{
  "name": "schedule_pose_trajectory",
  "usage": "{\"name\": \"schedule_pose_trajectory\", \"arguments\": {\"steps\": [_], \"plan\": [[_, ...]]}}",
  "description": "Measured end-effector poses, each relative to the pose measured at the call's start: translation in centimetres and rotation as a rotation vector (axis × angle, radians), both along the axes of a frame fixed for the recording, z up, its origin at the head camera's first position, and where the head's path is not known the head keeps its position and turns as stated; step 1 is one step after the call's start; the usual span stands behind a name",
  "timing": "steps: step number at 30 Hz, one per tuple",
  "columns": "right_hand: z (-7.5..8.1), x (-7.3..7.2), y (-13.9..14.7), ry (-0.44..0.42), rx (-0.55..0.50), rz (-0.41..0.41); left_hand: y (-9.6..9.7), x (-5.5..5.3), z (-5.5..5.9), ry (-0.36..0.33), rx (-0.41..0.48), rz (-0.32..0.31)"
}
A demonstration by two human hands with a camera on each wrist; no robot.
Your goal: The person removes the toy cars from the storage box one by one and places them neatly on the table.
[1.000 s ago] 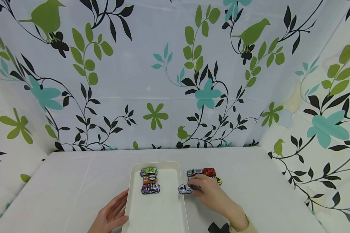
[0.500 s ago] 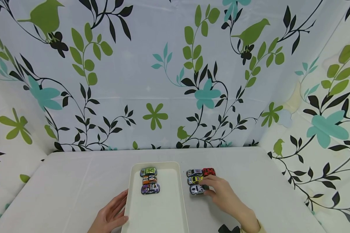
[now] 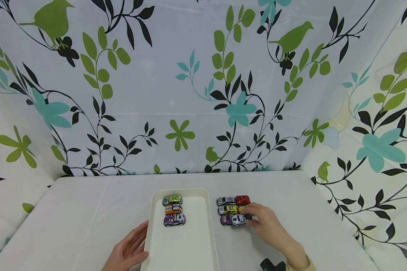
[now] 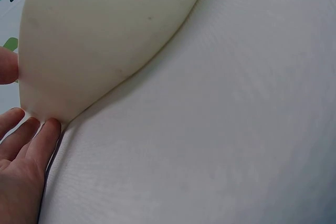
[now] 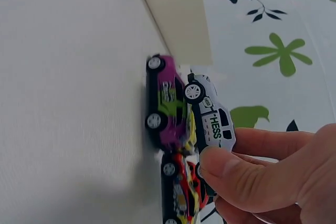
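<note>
My right hand [image 3: 269, 227] pinches a white toy car [image 5: 214, 121] marked HESS between thumb and fingers, overlapping the row of cars right of the tray. Close to it is a purple toy car [image 5: 167, 98] with green markings, which shows at the left of the white one in the head view. Behind them are a yellow car [image 3: 227, 209], a silver car [image 3: 225, 201] and a red car [image 3: 242, 200]; another car is partly hidden by my fingers. At the left side of the cream tray [image 3: 179, 248], my left hand [image 4: 26, 156] rests its fingertips against the outer wall.
Inside the tray's far left part stand a green car [image 3: 172, 200], an orange car [image 3: 173, 209] and a purple car [image 3: 174, 219] in a column. A white cloth covers the table [image 3: 88, 222]. A leaf-patterned curtain [image 3: 149, 94] hangs behind it.
My right hand has moved right with the white car, away from the tray. The purple car, hidden before, now shows at its left. My left hand stays at the tray.
</note>
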State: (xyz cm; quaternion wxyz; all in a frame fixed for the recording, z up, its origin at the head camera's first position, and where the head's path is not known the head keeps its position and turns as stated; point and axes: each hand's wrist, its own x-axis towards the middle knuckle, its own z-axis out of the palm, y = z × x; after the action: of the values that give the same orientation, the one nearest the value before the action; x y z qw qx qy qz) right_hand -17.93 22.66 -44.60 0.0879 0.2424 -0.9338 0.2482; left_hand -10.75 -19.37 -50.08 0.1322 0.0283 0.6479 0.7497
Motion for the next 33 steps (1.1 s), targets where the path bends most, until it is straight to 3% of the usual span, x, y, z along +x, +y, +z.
{"name": "schedule_pose_trajectory", "arguments": {"steps": [16,22,33], "plan": [[-0.4,-1.0,2.3,-0.026,-0.004,-0.062,0.0,-0.1,0.3,-0.026,-0.011,0.011],[-0.5,-1.0,2.7,-0.063,-0.002,-0.094,0.0,0.0,0.1,0.014,-0.008,-0.015],[-0.8,-0.9,2.5,-0.131,0.043,-0.129,0.2,0.1,0.3,-0.015,-0.009,0.028]]}}
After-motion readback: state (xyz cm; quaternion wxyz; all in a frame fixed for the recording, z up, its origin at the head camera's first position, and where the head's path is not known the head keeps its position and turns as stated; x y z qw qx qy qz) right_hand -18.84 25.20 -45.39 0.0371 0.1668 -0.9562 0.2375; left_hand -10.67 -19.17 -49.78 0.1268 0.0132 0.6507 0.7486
